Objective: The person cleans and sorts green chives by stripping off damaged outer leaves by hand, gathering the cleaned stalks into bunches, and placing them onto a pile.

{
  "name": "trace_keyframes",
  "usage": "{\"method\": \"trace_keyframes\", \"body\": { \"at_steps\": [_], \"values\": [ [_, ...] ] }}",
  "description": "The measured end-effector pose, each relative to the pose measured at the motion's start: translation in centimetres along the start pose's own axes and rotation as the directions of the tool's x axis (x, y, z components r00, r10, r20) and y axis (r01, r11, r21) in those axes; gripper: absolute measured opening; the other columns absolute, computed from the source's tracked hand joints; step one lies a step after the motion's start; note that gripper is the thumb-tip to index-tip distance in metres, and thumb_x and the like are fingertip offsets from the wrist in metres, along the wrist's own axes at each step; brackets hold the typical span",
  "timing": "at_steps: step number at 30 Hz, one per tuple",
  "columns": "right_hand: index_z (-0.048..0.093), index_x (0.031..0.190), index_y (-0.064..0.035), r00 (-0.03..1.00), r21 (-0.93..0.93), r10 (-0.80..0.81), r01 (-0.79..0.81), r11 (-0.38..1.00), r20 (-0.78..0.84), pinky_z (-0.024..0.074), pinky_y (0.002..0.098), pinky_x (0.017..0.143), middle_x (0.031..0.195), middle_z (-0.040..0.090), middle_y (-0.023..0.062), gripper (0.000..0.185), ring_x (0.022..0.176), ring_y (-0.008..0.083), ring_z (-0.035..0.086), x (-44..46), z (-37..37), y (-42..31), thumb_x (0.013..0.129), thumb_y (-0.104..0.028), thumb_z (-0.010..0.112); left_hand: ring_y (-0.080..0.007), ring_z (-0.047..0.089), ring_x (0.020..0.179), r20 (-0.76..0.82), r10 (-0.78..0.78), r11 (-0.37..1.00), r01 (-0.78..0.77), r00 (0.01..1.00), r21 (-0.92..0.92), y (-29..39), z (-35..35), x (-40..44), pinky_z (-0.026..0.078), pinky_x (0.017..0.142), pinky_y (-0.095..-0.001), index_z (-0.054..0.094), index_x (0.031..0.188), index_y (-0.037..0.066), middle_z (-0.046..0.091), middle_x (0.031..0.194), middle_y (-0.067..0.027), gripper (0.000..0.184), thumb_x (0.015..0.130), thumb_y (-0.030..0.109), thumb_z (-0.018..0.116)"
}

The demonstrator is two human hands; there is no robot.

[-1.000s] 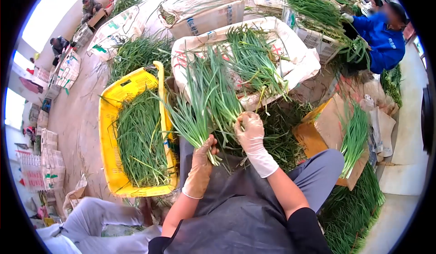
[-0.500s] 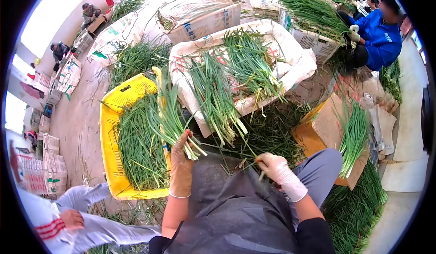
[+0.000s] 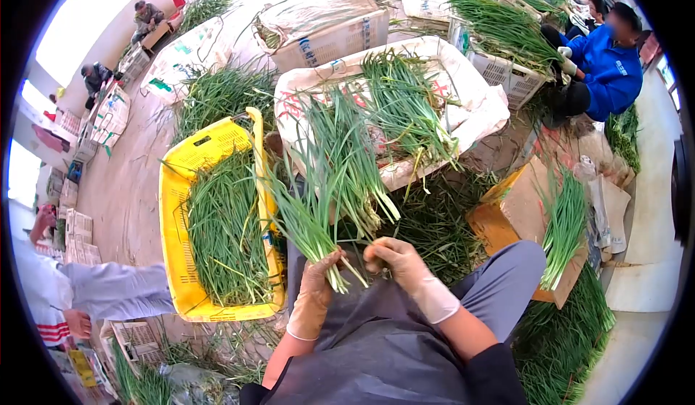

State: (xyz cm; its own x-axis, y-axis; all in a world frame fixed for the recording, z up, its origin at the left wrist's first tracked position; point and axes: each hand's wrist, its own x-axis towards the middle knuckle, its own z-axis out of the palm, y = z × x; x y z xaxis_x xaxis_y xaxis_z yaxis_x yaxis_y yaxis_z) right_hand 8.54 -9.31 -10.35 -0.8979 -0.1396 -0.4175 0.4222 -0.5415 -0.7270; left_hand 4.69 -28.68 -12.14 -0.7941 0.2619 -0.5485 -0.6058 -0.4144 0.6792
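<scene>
My left hand [image 3: 316,289], in a thin glove, is closed round the white stems of a small bunch of green stalks [image 3: 308,231]. Close to its right, my right hand [image 3: 397,264], also gloved, has its fingers pinched together by the stem ends; whatever lies between them is too small to make out. Just beyond my hands, loose stalks [image 3: 347,162] hang over the near edge of a white-lined crate [image 3: 478,112]. Another pile of stalks [image 3: 409,104] rests inside that crate. To the left stands a yellow crate [image 3: 174,224] holding more greens.
A cardboard box [image 3: 517,202] with a bunch of stalks [image 3: 565,224] is at my right. A person in blue [image 3: 615,72] sits at the upper right beside a filled crate [image 3: 507,76]. Another person's legs [image 3: 119,289] are at the lower left. Cut greens cover the floor nearby.
My right hand has moved back left beside my left hand, which has shifted right with its bunch. The person at the lower left has moved further left.
</scene>
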Motion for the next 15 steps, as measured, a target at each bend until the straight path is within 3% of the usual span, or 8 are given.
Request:
{"method": "trace_keyframes", "body": {
  "at_steps": [2, 4, 5, 6, 8, 10, 11, 15],
  "values": [
    [0.061, 0.09, -0.0035, 0.996, -0.05, 0.018, -0.013, 0.999, 0.09, 0.0446, 0.022, 0.064, 0.082, 0.062, 0.0027, 0.021, 0.068, 0.0101, 0.056, -1.9, -3.6, -0.7, 0.088, -0.024, 0.058, -0.0189, 0.063, 0.079, -0.04, 0.007, 0.995, -0.011, 0.999, -0.101, 0.4, -0.5, 0.3, 0.051, 0.072, -0.0285, 0.058, 0.096, -0.001, 0.064, 0.086, -0.0087, 0.026, 0.075, 0.01, 0.069],
    [0.063, 0.091, -0.0009, 0.991, -0.396, 0.135, -0.115, 0.911, 0.022, 0.0475, 0.0279, 0.066, 0.082, 0.063, 0.0066, 0.025, 0.071, 0.0163, 0.059, -3.6, -7.3, -1.6, 0.086, -0.024, 0.06, -0.0199, 0.063, 0.08, -0.071, -0.006, 0.992, -0.003, 0.997, -0.126, 0.8, -1.1, 0.4, 0.051, 0.072, -0.0294, 0.058, 0.097, -0.001, 0.064, 0.087, -0.0095, 0.027, 0.075, 0.009, 0.069],
    [0.065, 0.094, -0.002, 0.997, -0.855, -0.039, -0.035, 0.518, -0.065, 0.0489, 0.0351, 0.072, 0.086, 0.065, 0.0126, 0.028, 0.079, 0.023, 0.062, -3.8, -9.6, -0.7, 0.081, -0.026, 0.063, -0.0197, 0.063, 0.079, -0.045, 0.002, 0.995, -0.007, 0.999, -0.098, 0.9, -1.2, 0.3, 0.051, 0.072, -0.0295, 0.058, 0.097, -0.001, 0.064, 0.087, -0.0093, 0.027, 0.075, 0.01, 0.07],
    [0.066, 0.095, -0.0043, 0.912, -0.937, -0.309, -0.322, -0.133, -0.27, 0.0475, 0.0385, 0.08, 0.092, 0.064, 0.0157, 0.031, 0.088, 0.0278, 0.062, -3.8, -8.0, -1.0, 0.077, -0.029, 0.066, -0.0195, 0.063, 0.078, -0.018, 0.005, 0.998, -0.006, 1.0, -0.066, 1.1, -1.2, -0.1, 0.052, 0.072, -0.0297, 0.058, 0.096, -0.001, 0.064, 0.087, -0.0092, 0.027, 0.074, 0.01, 0.07],
    [0.065, 0.1, -0.0046, 0.869, -0.987, -0.469, -0.117, 0.113, -0.157, 0.0466, 0.0391, 0.084, 0.097, 0.064, 0.0157, 0.035, 0.091, 0.0297, 0.061, -3.2, -4.8, -1.4, 0.079, -0.033, 0.065, -0.019, 0.063, 0.078, 0.009, 0.022, 0.999, -0.022, 1.0, -0.027, 1.1, -0.6, -0.7, 0.051, 0.072, -0.0293, 0.058, 0.096, -0.001, 0.064, 0.086, -0.0088, 0.029, 0.073, 0.011, 0.072],
    [0.059, 0.112, -0.0038, 0.983, -0.815, -0.186, 0.113, 0.568, 0.007, 0.0463, 0.0308, 0.083, 0.103, 0.063, 0.0117, 0.037, 0.095, 0.0209, 0.06, -2.5, -0.2, -1.0, 0.084, -0.028, 0.064, -0.0193, 0.063, 0.076, 0.039, 0.031, 0.999, -0.032, 0.999, 0.021, 0.9, 0.2, -1.4, 0.052, 0.07, -0.0298, 0.059, 0.095, -0.001, 0.063, 0.086, -0.009, 0.032, 0.071, 0.013, 0.074],
    [0.057, 0.114, -0.0019, 0.996, -0.712, -0.025, 0.08, 0.698, 0.087, 0.0476, 0.0279, 0.078, 0.101, 0.064, 0.009, 0.037, 0.09, 0.0162, 0.061, -1.4, 0.7, 0.6, 0.083, -0.021, 0.066, -0.0185, 0.062, 0.076, 0.083, 0.066, 0.998, -0.067, 0.994, 0.019, 0.8, 0.5, -1.6, 0.051, 0.07, -0.0286, 0.061, 0.092, -0.001, 0.064, 0.087, -0.0092, 0.03, 0.07, 0.015, 0.075],
    [0.061, 0.103, -0.004, 0.936, -0.869, -0.314, 0.283, 0.405, 0.159, 0.0489, 0.0298, 0.063, 0.077, 0.065, 0.0095, 0.023, 0.067, 0.0185, 0.063, 0.2, 4.2, 2.4, 0.086, -0.019, 0.062, -0.0228, 0.062, 0.086, 0.066, 0.216, 0.97, -0.222, 0.974, 0.1, 0.9, 1.4, -2.6, 0.048, 0.082, -0.0349, 0.064, 0.087, -0.001, 0.065, 0.089, -0.0122, 0.028, 0.07, 0.018, 0.075]
  ]
}}
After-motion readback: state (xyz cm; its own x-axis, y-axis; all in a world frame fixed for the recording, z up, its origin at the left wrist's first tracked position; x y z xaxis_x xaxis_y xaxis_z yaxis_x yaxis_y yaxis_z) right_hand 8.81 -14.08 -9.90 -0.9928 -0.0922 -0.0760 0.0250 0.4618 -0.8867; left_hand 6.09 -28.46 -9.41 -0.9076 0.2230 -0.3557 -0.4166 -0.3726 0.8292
